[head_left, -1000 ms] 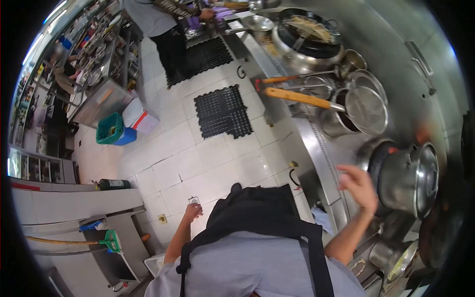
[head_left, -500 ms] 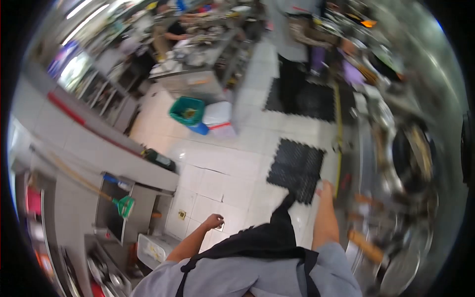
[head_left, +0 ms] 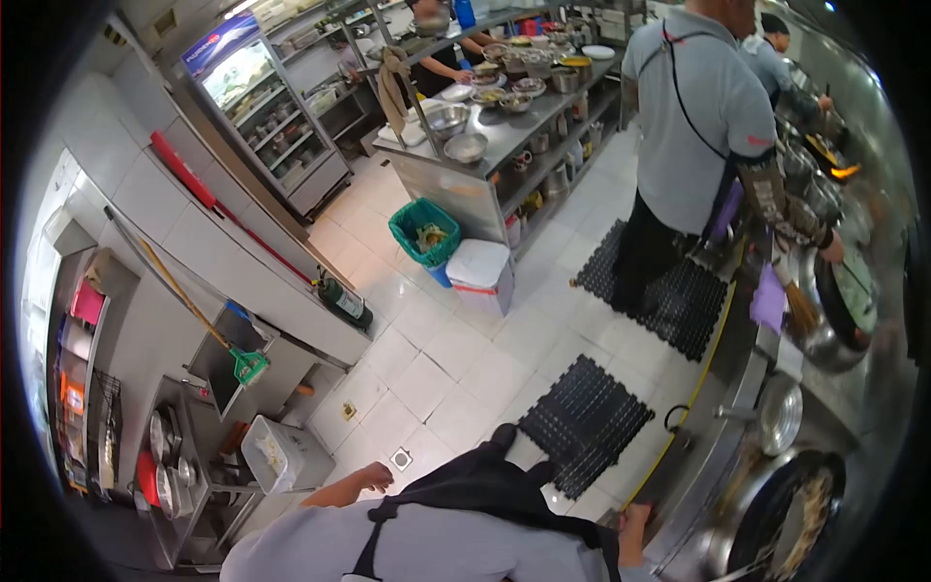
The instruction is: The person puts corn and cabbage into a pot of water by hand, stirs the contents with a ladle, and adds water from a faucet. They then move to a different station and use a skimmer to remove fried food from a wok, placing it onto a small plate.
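Note:
My left hand [head_left: 373, 477] hangs over the tiled floor, fingers loosely bent and nothing visible in them. Close to the front edge of the cooking range, my right hand [head_left: 635, 522] has its fingers curled closed; what they hold, if anything, is hidden. To the right of that hand sits a large wok [head_left: 722, 543] with a dark inside and a pale, worn-looking patch. Behind it stands a shiny metal bowl [head_left: 779, 417]. A black apron [head_left: 475, 490] covers my front.
A co-worker in a grey shirt [head_left: 693, 107] stands at the range on a black mat [head_left: 669, 315]. Another mat [head_left: 589, 425] lies nearer. A green-lined bin [head_left: 424, 233], a white box [head_left: 480, 272], a grey bin [head_left: 310, 461] and a fire extinguisher [head_left: 342, 303] stand on the left.
The view has turned right and become sharper, bringing the range and co-worker further into view. My right hand now appears lower in the view, beside the range edge; my left remains free.

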### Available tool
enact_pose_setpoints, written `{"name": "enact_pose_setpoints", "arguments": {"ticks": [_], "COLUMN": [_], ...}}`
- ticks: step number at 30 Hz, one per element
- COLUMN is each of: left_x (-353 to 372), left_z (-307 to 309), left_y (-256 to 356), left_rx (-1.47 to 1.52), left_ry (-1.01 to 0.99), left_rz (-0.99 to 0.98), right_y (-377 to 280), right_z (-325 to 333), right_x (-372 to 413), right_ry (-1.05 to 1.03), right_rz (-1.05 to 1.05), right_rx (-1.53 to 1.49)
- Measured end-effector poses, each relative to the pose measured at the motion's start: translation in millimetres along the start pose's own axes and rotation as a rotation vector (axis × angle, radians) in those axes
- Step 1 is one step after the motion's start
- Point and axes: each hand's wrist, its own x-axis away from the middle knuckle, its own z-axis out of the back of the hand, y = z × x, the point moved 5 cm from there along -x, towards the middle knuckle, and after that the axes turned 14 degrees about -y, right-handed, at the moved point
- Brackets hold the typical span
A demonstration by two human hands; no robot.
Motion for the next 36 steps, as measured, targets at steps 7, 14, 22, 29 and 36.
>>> {"name": "enact_pose_setpoints", "arguments": {"ticks": [7, 14, 22, 29, 36], "left_x": [-84, -151, -184, -172, -182], "left_z": [18, 35, -49, -122, -150], "left_y": [195, 464, 721, 785, 753], "left_rx": [-0.28, -0.439, -0.482, -0.765, -0.879], "left_ry": [-0.035, -0.182, -0.382, -0.492, -0.724], "left_rz": [-0.203, -0.413, -0.423, -0.463, -0.461], "right_y": [-105, -196, -62, -69, -82], "right_z": [9, 129, 190, 208, 275], "right_x": [126, 334, 407, 375, 465], "right_ry": [0.237, 0.9, 0.941, 1.016, 1.121], "right_rz": [0.29, 0.777, -0.338, -0.156, 0.221], "right_rx": [0.538, 0.184, 0.056, 0.065, 0.312]}}
